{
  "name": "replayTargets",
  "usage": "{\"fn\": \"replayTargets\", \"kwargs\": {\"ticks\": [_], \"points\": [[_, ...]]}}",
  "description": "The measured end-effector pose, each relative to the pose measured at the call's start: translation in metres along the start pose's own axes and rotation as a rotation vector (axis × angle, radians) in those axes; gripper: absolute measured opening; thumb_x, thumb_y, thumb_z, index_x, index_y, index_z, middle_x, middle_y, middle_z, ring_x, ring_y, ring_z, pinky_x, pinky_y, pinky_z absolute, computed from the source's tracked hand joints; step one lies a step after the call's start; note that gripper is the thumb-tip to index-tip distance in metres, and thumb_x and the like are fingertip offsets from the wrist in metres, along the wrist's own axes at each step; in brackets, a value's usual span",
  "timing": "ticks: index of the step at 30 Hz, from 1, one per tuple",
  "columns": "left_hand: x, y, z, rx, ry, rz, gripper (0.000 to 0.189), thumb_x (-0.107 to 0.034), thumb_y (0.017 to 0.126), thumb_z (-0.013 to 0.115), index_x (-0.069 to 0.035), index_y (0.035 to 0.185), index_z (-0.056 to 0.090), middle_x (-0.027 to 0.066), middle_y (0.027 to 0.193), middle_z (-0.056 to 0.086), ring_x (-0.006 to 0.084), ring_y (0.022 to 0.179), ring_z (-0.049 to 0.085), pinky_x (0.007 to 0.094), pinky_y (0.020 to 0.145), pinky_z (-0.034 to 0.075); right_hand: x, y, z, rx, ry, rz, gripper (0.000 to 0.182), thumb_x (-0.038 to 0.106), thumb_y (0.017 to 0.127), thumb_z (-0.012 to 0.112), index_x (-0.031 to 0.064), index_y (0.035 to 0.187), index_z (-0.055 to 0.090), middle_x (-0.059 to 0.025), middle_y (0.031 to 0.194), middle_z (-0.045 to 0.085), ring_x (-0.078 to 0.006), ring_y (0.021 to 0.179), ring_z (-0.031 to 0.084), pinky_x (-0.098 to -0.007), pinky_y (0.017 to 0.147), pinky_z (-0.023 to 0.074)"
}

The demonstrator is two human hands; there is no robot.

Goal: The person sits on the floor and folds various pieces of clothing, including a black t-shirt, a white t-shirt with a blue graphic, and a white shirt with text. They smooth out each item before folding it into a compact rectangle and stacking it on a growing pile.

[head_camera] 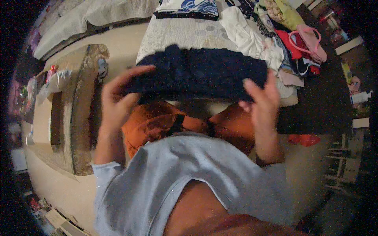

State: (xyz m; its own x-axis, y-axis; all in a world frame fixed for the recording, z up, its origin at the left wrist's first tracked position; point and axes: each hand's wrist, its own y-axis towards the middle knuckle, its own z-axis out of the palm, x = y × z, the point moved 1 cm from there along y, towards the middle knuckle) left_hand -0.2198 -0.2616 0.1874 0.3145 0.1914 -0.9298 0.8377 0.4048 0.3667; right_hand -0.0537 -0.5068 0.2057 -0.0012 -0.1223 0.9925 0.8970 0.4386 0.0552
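A dark navy folded cloth [200, 73], perhaps a garment, spans the space before me at the near end of a pale quilted cover [189, 35]. At its left end is my left hand [118, 91], with a finger laid over the top and the thumb at the near edge. My right hand [264, 97] is at the opposite end, thumb on the cloth and another finger along its side edge. Both hands are somewhat blurred, and the cloth's underside is hidden.
Beyond the cloth lies a folded white-and-blue printed garment [189, 8]. White crumpled clothing [245, 32] and a pink item with a loop handle [310, 44] are heaped at the right, beside a dark surface [319, 103]. Cardboard-like brown furniture [79, 118] stands left; a red bag [304, 139] lies lower right.
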Motion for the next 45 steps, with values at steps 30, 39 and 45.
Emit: {"fn": "replayTargets", "kwargs": {"ticks": [30,39,45], "points": [[0.156,0.052,0.069,-0.085,1.159,0.326,0.048,-0.005,0.062,0.07,-0.015,0.108,0.06,0.0091,0.107,0.055,0.0323,0.104,0.05,0.0407,0.084,0.045,-0.161,0.037,0.016,0.011,-0.684,-0.785,0.042,-0.004,0.077,0.053,0.0028,0.119,0.052,-0.0178,0.115,0.054,-0.0351,0.11,0.05,-0.0407,0.097,0.0385],[0.142,0.074,0.068,-0.2,0.722,0.167,0.047,0.006,0.062,0.064,-0.014,0.105,0.061,0.0094,0.09,0.057,0.032,0.09,0.057,0.0379,0.076,0.047,-0.184,0.125,0.067,0.582,-1.305,0.155,0.043,0.02,0.084,0.054,0.0002,0.122,0.052,-0.0222,0.122,0.053,-0.0357,0.113,0.051,-0.0409,0.096,0.0404],[0.156,0.059,0.066,-0.129,0.786,0.094,0.053,0.013,0.06,0.055,-0.013,0.105,0.061,0.0124,0.102,0.054,0.0341,0.091,0.055,0.0395,0.082,0.046,-0.155,0.171,0.034,0.7,-1.424,-0.09,0.039,0.025,0.087,0.049,-0.0005,0.116,0.055,-0.0227,0.115,0.055,-0.0366,0.108,0.053,-0.0418,0.094,0.0412]]}}
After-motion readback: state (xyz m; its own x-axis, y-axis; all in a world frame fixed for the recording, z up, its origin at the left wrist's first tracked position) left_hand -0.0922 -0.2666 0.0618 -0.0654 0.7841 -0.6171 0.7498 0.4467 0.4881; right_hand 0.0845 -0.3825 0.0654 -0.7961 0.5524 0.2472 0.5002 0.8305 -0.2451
